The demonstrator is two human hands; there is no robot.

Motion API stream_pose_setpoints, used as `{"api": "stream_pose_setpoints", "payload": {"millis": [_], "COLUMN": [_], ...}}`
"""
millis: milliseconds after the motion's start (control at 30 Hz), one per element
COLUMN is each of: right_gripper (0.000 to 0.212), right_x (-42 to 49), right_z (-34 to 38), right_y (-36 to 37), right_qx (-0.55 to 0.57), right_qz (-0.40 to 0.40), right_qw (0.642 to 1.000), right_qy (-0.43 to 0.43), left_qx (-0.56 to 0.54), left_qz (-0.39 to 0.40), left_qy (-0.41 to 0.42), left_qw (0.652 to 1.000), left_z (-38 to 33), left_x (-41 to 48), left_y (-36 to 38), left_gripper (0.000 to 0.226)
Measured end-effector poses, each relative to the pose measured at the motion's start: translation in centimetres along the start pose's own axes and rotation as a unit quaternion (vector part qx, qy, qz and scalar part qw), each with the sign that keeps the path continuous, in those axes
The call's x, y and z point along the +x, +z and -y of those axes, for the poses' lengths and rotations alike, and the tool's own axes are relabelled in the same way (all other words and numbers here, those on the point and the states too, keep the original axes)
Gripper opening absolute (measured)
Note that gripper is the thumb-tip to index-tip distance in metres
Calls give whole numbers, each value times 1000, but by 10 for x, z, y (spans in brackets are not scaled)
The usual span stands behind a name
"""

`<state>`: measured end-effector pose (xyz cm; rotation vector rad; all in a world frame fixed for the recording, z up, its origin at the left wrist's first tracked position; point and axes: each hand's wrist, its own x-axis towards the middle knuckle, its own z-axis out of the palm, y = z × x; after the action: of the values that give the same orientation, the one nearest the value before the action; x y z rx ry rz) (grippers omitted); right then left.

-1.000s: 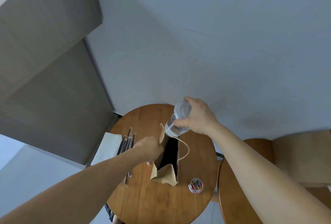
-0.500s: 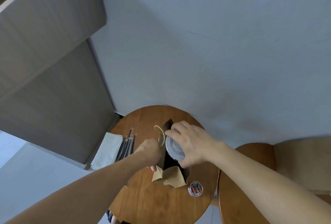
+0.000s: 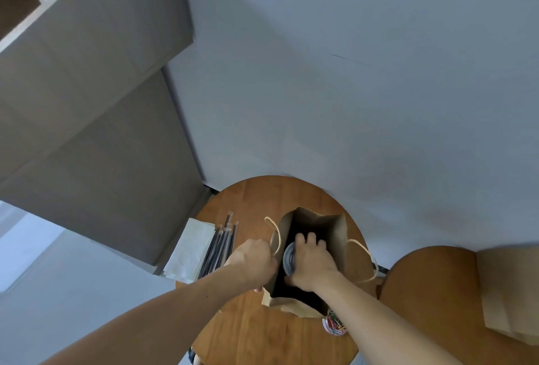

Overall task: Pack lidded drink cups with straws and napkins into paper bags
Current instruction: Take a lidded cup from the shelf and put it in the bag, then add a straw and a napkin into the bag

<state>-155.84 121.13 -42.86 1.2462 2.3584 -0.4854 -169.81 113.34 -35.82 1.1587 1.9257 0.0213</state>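
A brown paper bag (image 3: 335,233) stands open on the round wooden table (image 3: 248,335). My right hand (image 3: 313,261) reaches down into the bag's mouth and grips a clear lidded cup (image 3: 289,258) by its top; only part of the lid shows. My left hand (image 3: 253,259) pinches the bag's left rim beside its twine handle. Wrapped black straws (image 3: 220,245) lie in a bundle left of the bag, next to a stack of white napkins (image 3: 191,249).
A small tub of coloured paper clips (image 3: 334,325) sits at the bag's near right corner. A second round table (image 3: 431,291) stands to the right with folded paper bags (image 3: 507,291) on it. A grey cabinet and wall rise behind.
My right hand has lowered the cup from above the bag down into its mouth. The bag has opened wider, and my left hand has kept its hold on the rim.
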Motion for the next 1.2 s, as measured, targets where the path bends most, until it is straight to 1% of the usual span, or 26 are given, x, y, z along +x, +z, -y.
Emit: {"api": "stream_pose_setpoints", "payload": {"millis": [100,233,333,500,567,667,733,800,833,933,967,1033,1100,1200], "right_gripper": [90,87,80,67,68,77,84,83,76,41,33,24,24,33], "right_x": [15,31,38,44,46,45,41,34,29,5,-4,-22,-36,-46], "right_z": [4,8,9,9,9,8,10,14,16,21,21,20,19,21], "right_y": [25,47,60,74,75,71,60,40,26,-21,-36,-65,-90,-118], "right_qx": [-10,-52,-63,-50,-43,-47,-40,-2,20,70,75,79,92,156], "right_qz": [18,37,39,20,20,45,68,71,64,49,44,16,-31,-95], "right_qw": [1000,998,997,999,999,998,997,997,998,996,995,995,993,981], "right_qy": [22,20,15,4,2,6,10,8,2,-32,-45,-65,-72,-69], "left_qx": [25,-2,10,14,16,18,29,40,44,34,29,31,35,37], "left_qz": [-8,-21,-27,-26,-27,-27,-27,-28,-31,-34,-31,-14,4,41], "left_qy": [5,-8,-5,1,3,2,2,0,1,-1,-3,-4,8,57], "left_qw": [1000,1000,1000,1000,1000,999,999,999,999,999,999,999,999,997], "left_z": [3,8,12,15,15,14,12,9,8,5,5,5,7,11], "left_x": [-1,0,3,7,8,8,7,7,7,8,7,5,4,1], "left_y": [0,1,2,4,5,4,3,1,-1,-7,-9,-11,-12,-15], "left_gripper": [25,23,22,21,21,21,21,22,22,22,22,23,23,27]}}
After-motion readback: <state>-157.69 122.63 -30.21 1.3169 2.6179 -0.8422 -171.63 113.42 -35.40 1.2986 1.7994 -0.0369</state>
